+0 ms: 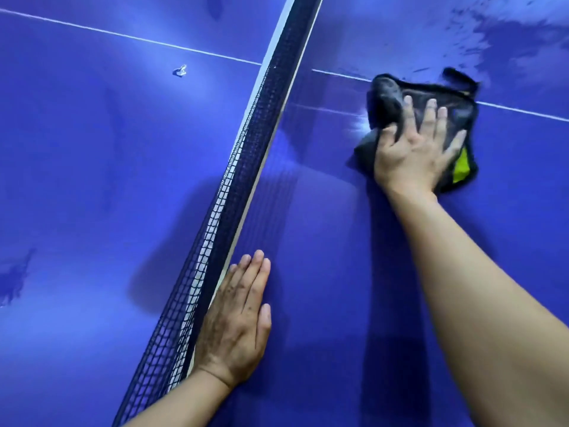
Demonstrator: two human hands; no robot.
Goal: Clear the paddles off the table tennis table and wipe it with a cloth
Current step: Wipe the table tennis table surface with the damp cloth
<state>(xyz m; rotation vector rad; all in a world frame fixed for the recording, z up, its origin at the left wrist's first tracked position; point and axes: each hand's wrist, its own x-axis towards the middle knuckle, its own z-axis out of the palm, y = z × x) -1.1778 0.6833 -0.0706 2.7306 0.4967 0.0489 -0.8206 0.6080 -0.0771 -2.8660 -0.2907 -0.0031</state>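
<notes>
Fingers spread, my right hand (412, 149) pressed the soft, limp cloth (431, 118) flat on the table (323, 272) across its white centre line, while my left hand (237, 315) lay open beside the net (246, 143).

Blue table (92, 180) with thin white lines (123, 34); black mesh net (271, 118), white-edged; right of net, black cloth (388, 97) with yellow-green patch, darker streaks (508, 35) beyond.
</notes>
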